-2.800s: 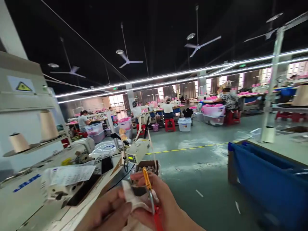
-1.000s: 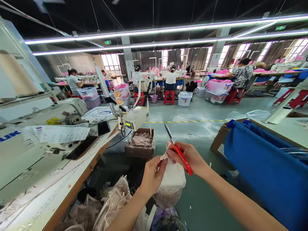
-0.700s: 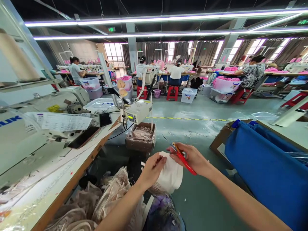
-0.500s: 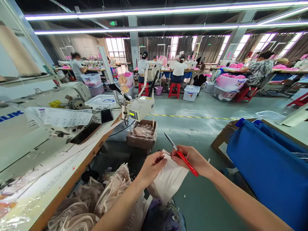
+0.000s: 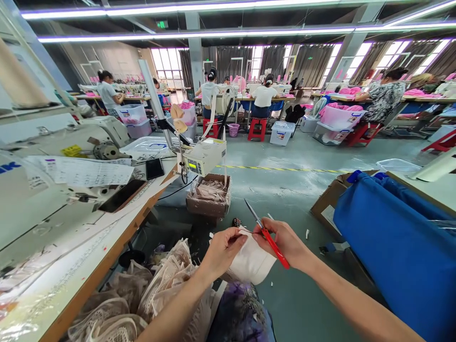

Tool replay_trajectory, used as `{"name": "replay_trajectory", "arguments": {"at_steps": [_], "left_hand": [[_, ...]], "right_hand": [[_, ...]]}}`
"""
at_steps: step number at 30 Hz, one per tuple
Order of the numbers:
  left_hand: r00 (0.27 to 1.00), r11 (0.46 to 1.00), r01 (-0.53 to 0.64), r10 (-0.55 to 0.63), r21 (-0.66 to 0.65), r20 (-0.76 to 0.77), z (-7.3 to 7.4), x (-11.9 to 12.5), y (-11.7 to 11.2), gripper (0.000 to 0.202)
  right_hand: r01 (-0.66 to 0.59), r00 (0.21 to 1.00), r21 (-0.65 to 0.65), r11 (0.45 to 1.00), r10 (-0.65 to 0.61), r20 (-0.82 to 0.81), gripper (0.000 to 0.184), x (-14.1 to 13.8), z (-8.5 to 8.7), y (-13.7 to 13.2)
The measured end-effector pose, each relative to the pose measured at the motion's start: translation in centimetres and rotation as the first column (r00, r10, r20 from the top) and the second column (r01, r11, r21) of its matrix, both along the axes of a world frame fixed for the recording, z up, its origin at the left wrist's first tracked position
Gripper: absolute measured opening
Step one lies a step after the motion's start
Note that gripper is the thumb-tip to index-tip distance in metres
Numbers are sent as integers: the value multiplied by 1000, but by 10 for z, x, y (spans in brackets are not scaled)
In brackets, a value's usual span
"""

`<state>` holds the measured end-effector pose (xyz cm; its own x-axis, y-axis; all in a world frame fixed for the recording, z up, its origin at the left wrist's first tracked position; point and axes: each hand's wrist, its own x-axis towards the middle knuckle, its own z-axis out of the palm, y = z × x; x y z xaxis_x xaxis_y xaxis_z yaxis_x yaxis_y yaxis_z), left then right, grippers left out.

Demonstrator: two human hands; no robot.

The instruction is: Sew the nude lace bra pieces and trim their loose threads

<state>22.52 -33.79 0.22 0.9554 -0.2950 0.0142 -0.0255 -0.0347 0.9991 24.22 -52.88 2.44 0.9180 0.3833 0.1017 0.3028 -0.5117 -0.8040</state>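
My left hand (image 5: 221, 251) pinches the top edge of a white fabric piece (image 5: 251, 263) held in front of me. My right hand (image 5: 285, 242) grips red-handled thread snips (image 5: 268, 234), blades pointing up and left, and also touches the same edge of the fabric. The two hands sit close together above my lap. A pile of beige lace garments (image 5: 149, 299) lies below my left forearm.
A sewing table (image 5: 89, 247) with a white machine (image 5: 42, 190) and a paper sheet (image 5: 85, 172) runs along my left. A cardboard box (image 5: 209, 198) of beige pieces stands on the floor ahead. A blue cloth-covered bin (image 5: 395, 247) is on my right. Several people sit at far tables.
The view dropped from the ceiling to my lap. My hands lowered, and the fabric was shifted between them while the snips swung from upright to pointing up-left.
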Motion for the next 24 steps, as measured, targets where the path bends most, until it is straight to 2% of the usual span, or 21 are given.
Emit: {"name": "replay_trajectory", "arguments": {"at_steps": [6, 9, 13, 15, 20, 24], "left_hand": [[996, 999, -49, 48, 17, 79, -11, -3, -6, 37], [984, 991, -101, 86, 88, 157, -14, -5, -7, 31], [938, 950, -217, 139, 224, 319, -14, -8, -6, 25], [929, 943, -233, 143, 239, 342, -13, -9, -6, 26], [970, 980, -142, 109, 141, 215, -14, -9, -6, 32], [978, 994, -108, 103, 15, 179, -16, -10, -7, 40]], "right_hand": [[40, 999, 105, 994, -42, 13, 31, -3, -12, 1], [73, 997, 149, 986, -75, 10, 28, -7, -15, 4], [92, 995, 172, 981, -97, 20, 25, -11, -14, 7], [77, 997, 188, 979, -80, 6, 23, -13, -11, 7], [47, 998, 241, 969, -36, -52, 22, -16, -7, 6], [46, 999, 244, 969, -44, -15, 18, -19, -10, 8]]}}
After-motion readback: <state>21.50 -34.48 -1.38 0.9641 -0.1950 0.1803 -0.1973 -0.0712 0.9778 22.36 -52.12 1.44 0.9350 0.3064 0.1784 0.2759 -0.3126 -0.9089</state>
